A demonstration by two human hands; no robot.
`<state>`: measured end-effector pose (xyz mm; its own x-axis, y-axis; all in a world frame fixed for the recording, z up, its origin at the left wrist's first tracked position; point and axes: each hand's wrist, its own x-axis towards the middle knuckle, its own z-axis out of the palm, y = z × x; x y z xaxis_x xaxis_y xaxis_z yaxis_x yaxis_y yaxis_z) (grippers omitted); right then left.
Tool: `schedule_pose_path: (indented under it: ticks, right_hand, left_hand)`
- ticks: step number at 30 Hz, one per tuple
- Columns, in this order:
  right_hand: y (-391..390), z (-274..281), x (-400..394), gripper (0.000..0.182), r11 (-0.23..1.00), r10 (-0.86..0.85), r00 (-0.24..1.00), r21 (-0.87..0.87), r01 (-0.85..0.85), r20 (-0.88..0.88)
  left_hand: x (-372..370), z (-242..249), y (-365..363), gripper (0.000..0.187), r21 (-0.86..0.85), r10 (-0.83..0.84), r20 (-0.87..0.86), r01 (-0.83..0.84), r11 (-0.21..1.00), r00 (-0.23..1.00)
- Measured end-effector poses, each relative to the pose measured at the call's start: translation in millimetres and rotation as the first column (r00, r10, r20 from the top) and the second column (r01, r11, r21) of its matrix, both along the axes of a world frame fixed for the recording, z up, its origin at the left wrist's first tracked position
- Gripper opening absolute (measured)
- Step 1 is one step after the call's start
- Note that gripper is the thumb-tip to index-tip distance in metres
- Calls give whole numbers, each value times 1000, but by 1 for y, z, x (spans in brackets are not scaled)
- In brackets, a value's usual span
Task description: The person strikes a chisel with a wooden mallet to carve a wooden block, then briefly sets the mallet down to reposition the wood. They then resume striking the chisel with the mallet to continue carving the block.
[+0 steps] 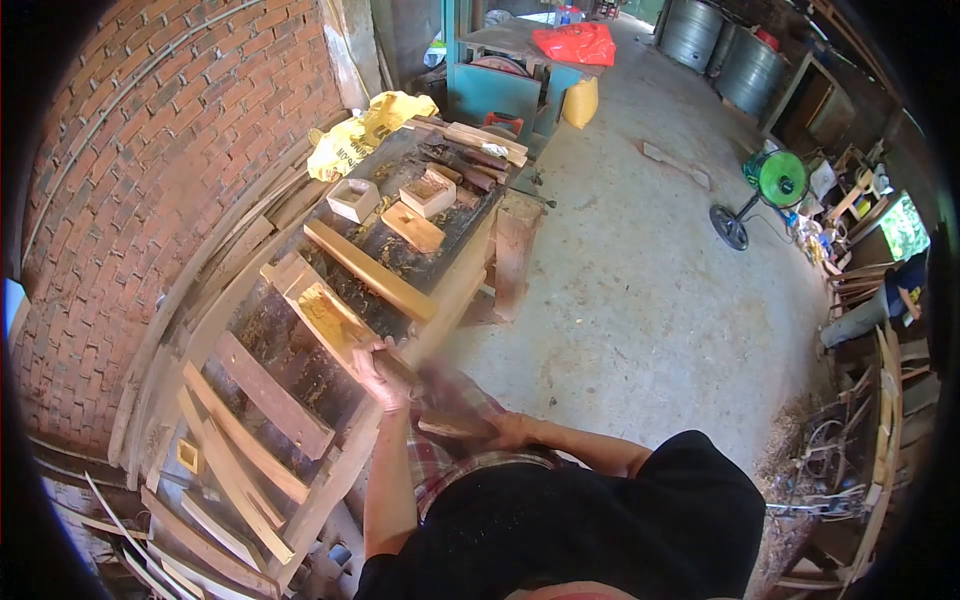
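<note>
My left hand [380, 378] is wrapped round the near end of a long, hollowed-out wooden piece [335, 318] at the workbench edge. Pale, freshly cut wood shows inside its hollow. Close in front of my body, my right hand [512, 430] grips a brown wooden block [455, 426], slightly blurred; its exact kind I cannot tell. Just beyond the hollowed piece lies a smooth yellowish wooden bar [370, 270]. A flat reddish-brown board [272, 395] rests on the nearer side of the bench.
The workbench [455, 300] carries two square hollowed blocks [354, 200] [428, 192], a short holed board [413, 227] and long wooden strips [245, 432]. A yellow bag [365, 135] lies at its far end. A green fan [780, 180] and another person [885, 300] are on the right.
</note>
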<state>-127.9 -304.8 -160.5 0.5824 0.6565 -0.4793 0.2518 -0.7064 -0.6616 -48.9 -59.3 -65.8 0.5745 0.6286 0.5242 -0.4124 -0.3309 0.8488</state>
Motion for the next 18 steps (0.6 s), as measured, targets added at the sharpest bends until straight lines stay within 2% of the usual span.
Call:
schedule_pose_path:
  ticks: [1, 3, 6, 10, 13, 15, 18]
  right_hand:
    - [0, 0, 0, 84, 1000, 1, 1000, -1, -1, -1]
    - [1, -3, 0, 83, 1000, -6, 1000, 11, 6, -4]
    - [0, -5, 0, 84, 1000, 4, 999, 10, -5, 45]
    - [0, -3, 1, 86, 1000, 13, 1000, 3, -13, 13]
    - [0, -2, 0, 89, 1000, 14, 1000, -6, -14, 15]
    - [1, -7, 1, 90, 1000, 14, 1000, 23, -13, -8]
    - [1, -11, 2, 91, 1000, 30, 1000, -1, -30, -4]
  left_hand:
    - [0, 0, 0, 24, -1, 1, -1, -1, 1000, 1000]
    - [1, -4, 1, 27, -121, -57, 27, 60, 991, 998]
    - [3, -12, 6, 29, -159, -47, -10, 45, 986, 999]
    - [5, -18, 6, 29, -182, -26, -6, 24, 983, 1000]
    - [4, -13, 6, 29, -108, -5, -12, 4, 994, 1000]
    - [2, -5, 3, 29, 154, 128, -34, -121, 981, 991]
    - [-1, 2, 2, 28, 171, 100, -26, -94, 981, 995]
